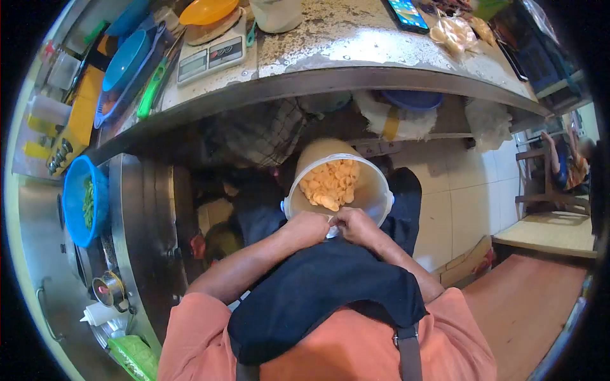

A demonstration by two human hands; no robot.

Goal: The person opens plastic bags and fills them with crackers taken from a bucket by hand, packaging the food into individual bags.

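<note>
Round whitish plastic bucket (376,192), holding thin orange pieces (330,181), sits between the knees, below the long surface's edge (356,77). Left hand (308,228) and right hand (357,226) meet at its near rim, fingers closed on something small, white; tiled floor (467,171) lies open rightward.

Coral short-sleeved shirt (318,352), black apron (311,289), dark strap (410,359)

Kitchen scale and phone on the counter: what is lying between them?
Between scale and phone, the head view shows a teal utensil, a white tub and stained countertop.
</note>
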